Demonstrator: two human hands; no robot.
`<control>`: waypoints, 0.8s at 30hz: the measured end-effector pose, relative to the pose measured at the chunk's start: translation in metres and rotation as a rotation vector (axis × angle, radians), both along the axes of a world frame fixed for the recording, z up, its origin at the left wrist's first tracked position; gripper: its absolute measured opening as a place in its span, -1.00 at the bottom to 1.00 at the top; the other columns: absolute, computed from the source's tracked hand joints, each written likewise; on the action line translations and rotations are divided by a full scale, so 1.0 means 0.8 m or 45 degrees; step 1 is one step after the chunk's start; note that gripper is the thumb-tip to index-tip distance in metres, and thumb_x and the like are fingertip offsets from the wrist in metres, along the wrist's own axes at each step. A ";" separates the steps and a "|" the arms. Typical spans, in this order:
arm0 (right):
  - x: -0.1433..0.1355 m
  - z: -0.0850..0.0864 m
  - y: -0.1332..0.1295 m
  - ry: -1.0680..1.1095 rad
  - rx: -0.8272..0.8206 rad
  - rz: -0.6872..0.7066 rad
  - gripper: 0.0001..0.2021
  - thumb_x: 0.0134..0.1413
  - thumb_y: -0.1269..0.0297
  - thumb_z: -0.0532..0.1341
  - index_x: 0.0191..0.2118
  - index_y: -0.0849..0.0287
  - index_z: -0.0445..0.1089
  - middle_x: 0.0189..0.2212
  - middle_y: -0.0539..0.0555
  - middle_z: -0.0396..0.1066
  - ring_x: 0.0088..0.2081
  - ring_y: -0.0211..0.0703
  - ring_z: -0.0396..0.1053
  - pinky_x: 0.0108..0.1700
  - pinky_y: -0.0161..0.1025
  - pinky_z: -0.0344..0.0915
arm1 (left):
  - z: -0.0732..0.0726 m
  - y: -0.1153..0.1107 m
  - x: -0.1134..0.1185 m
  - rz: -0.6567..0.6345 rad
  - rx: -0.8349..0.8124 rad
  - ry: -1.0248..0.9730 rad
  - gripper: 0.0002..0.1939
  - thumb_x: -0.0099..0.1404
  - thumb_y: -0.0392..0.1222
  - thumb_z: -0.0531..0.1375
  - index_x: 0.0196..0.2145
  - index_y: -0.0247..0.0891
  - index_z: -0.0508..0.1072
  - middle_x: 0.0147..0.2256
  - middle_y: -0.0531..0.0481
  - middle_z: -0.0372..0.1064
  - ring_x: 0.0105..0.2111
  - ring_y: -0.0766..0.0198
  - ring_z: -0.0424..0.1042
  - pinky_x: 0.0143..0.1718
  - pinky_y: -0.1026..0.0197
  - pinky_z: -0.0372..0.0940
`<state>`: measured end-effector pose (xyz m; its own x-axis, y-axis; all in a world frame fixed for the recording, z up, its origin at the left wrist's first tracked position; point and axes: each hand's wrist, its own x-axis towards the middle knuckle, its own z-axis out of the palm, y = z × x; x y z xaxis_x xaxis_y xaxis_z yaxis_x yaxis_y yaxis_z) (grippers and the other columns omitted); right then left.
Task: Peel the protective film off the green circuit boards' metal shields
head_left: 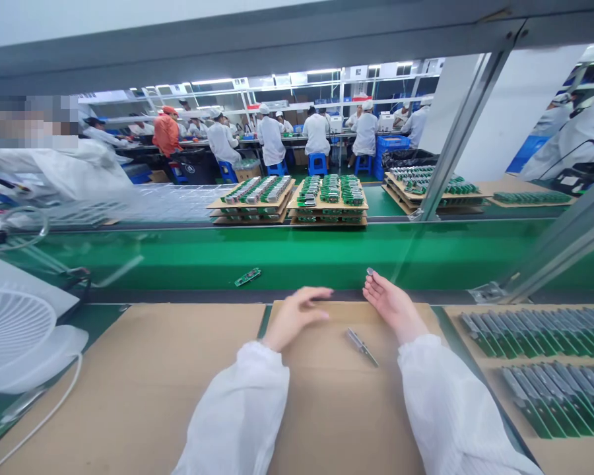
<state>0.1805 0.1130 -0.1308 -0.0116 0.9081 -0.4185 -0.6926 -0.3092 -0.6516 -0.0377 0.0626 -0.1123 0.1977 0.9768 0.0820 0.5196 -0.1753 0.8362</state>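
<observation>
My left hand [301, 315] hovers over the cardboard sheet [336, 415] in front of me, fingers and thumb apart, holding nothing. Closed at the fingertips, my right hand [390, 302] pinches a small grey metallic piece [369, 271] near the belt's edge; its kind is too small to tell. Between and below the hands, a circuit board with a grey metal part [361, 346] lies aslant on the cardboard, touched by neither hand. Beyond my left hand, a single green circuit board [248, 276] rests on the green conveyor belt [178, 254].
Rows of circuit boards [534, 336] stand on cardboard to my right. Stacked cardboard layers of boards [327, 198] sit across the belt. A white fan [17, 330] with a cable is at left. A metal post [460, 132] rises at right; co-workers sit beyond.
</observation>
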 end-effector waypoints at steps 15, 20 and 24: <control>-0.012 -0.012 -0.002 -0.142 0.201 -0.020 -0.87 -0.23 0.35 0.44 -0.48 0.24 0.52 -0.57 0.07 0.50 -0.55 -0.24 0.44 -0.45 -0.33 0.46 | 0.020 0.060 -0.071 0.696 -0.044 -0.427 -0.71 0.32 -0.14 0.16 -0.04 -0.29 0.38 -0.03 -0.13 0.34 -0.10 0.12 0.39 -0.10 -0.05 0.34; -0.028 -0.005 -0.003 -0.298 0.364 -0.066 -0.76 -0.30 0.23 0.45 -0.43 0.24 0.55 -0.53 0.08 0.52 -0.55 -0.25 0.41 -0.48 -0.31 0.42 | 0.023 0.031 0.012 0.338 -0.195 -0.971 -0.69 0.33 -0.09 0.13 -0.12 -0.40 0.44 -0.18 -0.18 0.46 -0.23 0.23 0.45 -0.12 0.10 0.37; -0.044 0.005 -0.008 -0.434 0.543 -0.045 -0.69 -0.30 0.12 0.44 -0.40 0.23 0.55 -0.54 0.06 0.51 -0.55 -0.24 0.39 -0.47 -0.29 0.39 | 0.020 0.011 0.048 0.150 -0.335 -1.253 -0.62 0.16 -0.18 0.32 -0.07 -0.35 0.46 -0.21 -0.15 0.49 -0.29 0.26 0.47 -0.17 0.18 0.39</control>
